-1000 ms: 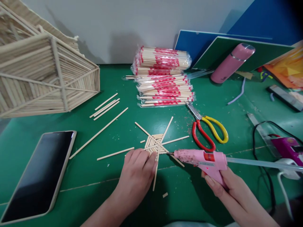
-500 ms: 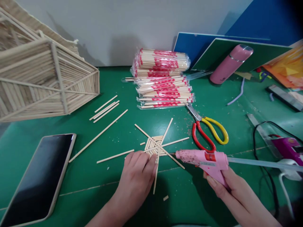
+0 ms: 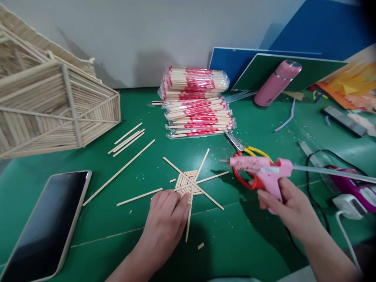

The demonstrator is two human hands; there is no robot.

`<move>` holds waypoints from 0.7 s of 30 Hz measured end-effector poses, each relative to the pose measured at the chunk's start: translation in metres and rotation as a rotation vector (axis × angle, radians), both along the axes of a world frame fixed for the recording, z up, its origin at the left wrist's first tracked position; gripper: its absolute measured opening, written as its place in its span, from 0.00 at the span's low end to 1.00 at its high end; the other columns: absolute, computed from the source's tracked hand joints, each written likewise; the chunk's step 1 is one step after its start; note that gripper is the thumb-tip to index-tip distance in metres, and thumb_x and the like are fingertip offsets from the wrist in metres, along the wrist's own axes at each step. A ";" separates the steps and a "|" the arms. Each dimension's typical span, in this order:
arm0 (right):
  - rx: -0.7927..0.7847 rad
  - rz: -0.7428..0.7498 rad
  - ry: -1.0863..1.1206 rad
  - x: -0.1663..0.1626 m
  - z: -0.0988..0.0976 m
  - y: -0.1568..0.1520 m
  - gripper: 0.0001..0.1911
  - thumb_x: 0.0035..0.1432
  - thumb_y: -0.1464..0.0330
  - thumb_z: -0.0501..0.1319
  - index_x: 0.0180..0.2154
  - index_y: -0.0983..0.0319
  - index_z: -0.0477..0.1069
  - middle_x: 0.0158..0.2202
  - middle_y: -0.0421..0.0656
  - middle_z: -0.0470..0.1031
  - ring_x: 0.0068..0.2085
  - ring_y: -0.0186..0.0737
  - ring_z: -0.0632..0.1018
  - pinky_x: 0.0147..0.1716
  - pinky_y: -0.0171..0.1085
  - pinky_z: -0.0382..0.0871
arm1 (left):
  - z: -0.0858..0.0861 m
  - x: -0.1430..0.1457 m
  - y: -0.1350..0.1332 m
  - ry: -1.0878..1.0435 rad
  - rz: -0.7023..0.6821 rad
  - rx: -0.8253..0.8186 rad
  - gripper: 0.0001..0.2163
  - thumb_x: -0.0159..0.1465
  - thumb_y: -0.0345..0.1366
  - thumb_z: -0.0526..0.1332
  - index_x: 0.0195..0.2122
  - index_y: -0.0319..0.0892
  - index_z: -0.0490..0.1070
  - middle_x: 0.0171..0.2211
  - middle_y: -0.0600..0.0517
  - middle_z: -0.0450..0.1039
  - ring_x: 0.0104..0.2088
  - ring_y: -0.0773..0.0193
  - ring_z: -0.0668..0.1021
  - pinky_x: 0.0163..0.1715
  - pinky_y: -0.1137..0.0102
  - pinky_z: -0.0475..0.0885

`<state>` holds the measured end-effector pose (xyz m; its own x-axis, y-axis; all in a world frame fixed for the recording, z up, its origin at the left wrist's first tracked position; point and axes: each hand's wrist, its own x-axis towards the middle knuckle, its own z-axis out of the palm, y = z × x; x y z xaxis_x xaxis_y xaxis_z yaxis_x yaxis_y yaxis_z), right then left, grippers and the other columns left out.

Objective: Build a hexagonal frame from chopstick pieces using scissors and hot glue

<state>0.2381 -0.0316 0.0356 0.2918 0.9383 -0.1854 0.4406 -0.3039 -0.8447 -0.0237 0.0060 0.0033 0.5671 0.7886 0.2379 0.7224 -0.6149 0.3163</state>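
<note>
My left hand (image 3: 166, 219) lies on the green table with its fingers together, pressing down on a small glued panel of wooden sticks (image 3: 188, 182) that has longer sticks crossing over it. My right hand (image 3: 289, 205) is wrapped round the grip of a pink glue gun (image 3: 260, 168), held in the air to the right of the panel with its nozzle pointing left. A clear glue stick pokes out of the gun's back end.
Red and yellow scissors (image 3: 249, 154) lie behind the gun. Wrapped chopstick bundles (image 3: 195, 102) are stacked at the back, a stick-built frame (image 3: 55, 105) at the left, a phone (image 3: 44, 225) at the front left. Loose sticks (image 3: 127, 139), a pink flask (image 3: 276, 82), a purple device with cables (image 3: 354, 188) and boards are around.
My right hand has lifted the glue gun up and away to the right from the stick panel. My left hand has stayed pressed on the sticks.
</note>
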 end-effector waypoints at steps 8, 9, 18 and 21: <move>0.072 -0.261 -0.239 0.066 -0.009 0.050 0.15 0.49 0.58 0.57 0.30 0.65 0.67 0.23 0.41 0.68 0.21 0.31 0.69 0.18 0.29 0.60 | -0.006 -0.006 -0.003 -0.083 -0.033 0.143 0.14 0.58 0.23 0.50 0.45 0.36 0.63 0.35 0.45 0.65 0.36 0.59 0.66 0.37 0.62 0.63; 0.055 -0.274 -0.265 0.070 -0.012 0.054 0.17 0.48 0.57 0.57 0.32 0.65 0.68 0.23 0.41 0.69 0.20 0.31 0.69 0.18 0.30 0.60 | -0.006 -0.007 -0.003 -0.092 -0.039 0.139 0.15 0.58 0.22 0.49 0.46 0.36 0.62 0.35 0.45 0.65 0.37 0.59 0.67 0.37 0.62 0.64; 0.091 -0.387 -0.585 0.080 -0.020 0.056 0.26 0.46 0.58 0.59 0.45 0.68 0.66 0.40 0.54 0.70 0.36 0.51 0.73 0.33 0.45 0.65 | 0.019 -0.004 -0.012 -0.236 0.114 -0.038 0.19 0.60 0.29 0.52 0.53 0.43 0.55 0.29 0.52 0.69 0.28 0.67 0.70 0.30 0.73 0.67; 0.347 -0.310 -0.593 0.042 -0.005 0.045 0.20 0.51 0.62 0.57 0.46 0.63 0.65 0.39 0.49 0.70 0.38 0.45 0.72 0.33 0.41 0.66 | 0.024 0.000 -0.012 -0.275 0.126 -0.098 0.13 0.60 0.32 0.53 0.47 0.42 0.61 0.26 0.54 0.70 0.25 0.69 0.71 0.27 0.74 0.67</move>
<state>0.2805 0.0137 0.0311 0.5111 0.7726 0.3766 0.7887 -0.2474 -0.5628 -0.0236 -0.0057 0.0275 0.3888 0.8751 0.2881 0.6698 -0.4832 0.5638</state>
